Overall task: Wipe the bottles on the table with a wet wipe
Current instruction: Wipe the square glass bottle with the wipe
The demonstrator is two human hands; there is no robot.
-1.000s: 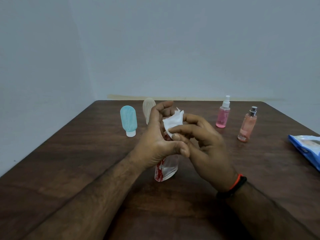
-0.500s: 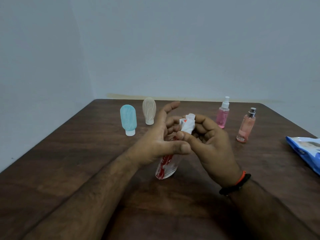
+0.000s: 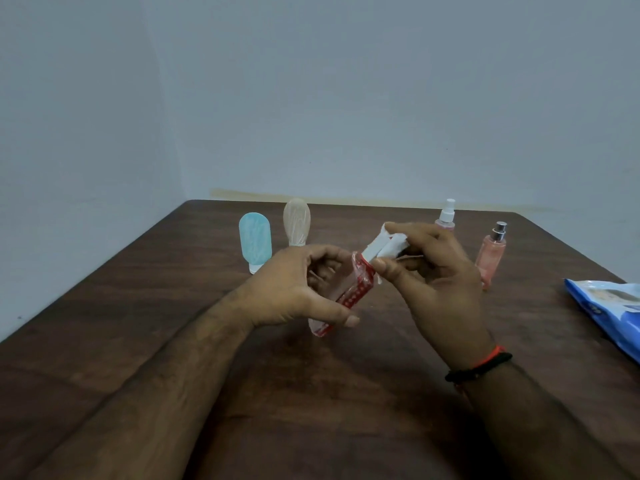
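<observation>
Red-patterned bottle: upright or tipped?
Tipped. The left hand grips the red-patterned bottle off the table, top slanting toward the wet wipe that the right hand pinches.

Dim, even indoor light, soft shadows, slightly soft focus and wide-angle bending at the edges.
</observation>
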